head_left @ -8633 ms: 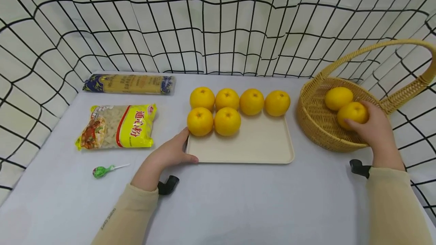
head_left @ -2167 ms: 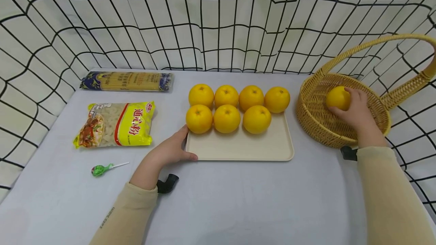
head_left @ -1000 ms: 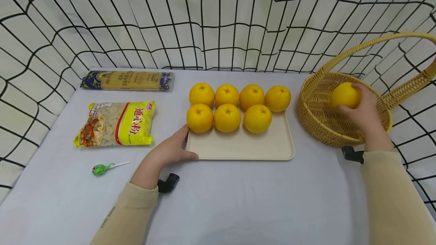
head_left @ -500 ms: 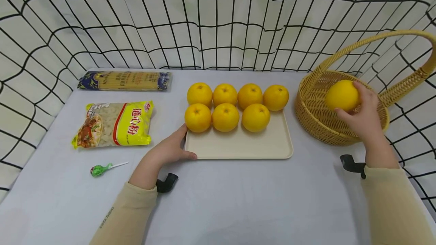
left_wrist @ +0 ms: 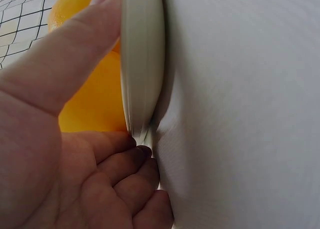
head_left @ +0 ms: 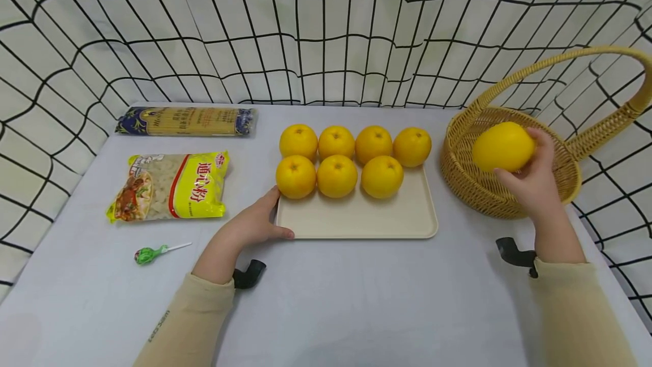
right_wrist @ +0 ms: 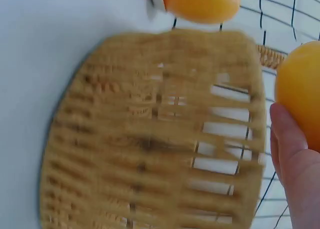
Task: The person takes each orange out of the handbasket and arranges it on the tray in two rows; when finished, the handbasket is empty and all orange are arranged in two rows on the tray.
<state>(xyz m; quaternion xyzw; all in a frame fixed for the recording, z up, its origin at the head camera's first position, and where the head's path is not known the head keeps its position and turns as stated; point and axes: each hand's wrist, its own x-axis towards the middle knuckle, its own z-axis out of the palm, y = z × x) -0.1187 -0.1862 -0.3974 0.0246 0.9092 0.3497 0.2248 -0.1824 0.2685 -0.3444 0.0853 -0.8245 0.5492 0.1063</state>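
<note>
My right hand (head_left: 535, 177) grips a smooth yellow lemon (head_left: 503, 147) above the wicker basket (head_left: 476, 200). In the right wrist view, the lemon (right_wrist: 305, 94) is cut off at the right edge, beside my fingers. My left hand (head_left: 249, 222) holds the near left corner of a beige tray (head_left: 364, 222), thumb at the front edge and fingers at the left side. The left wrist view shows curled fingers (left_wrist: 132, 176) against the tray's edge (left_wrist: 143, 54). Several oranges (head_left: 337, 176) stand in two rows on the tray, four-wide behind and three in front.
A spaghetti pack (head_left: 188, 122) lies at the back left, with a yellow bag of pasta (head_left: 170, 187) before it. Nearer me is a green-wrapped lollipop (head_left: 148, 255). The basket's tall handle (head_left: 550, 61) arches up at right. Black wire mesh (head_left: 326, 38) encloses the table's back and sides.
Earlier, my right hand put a third orange in the tray's front row. Since then it has taken the lemon from the basket, raised it and moved slightly left. My left hand stays at the tray.
</note>
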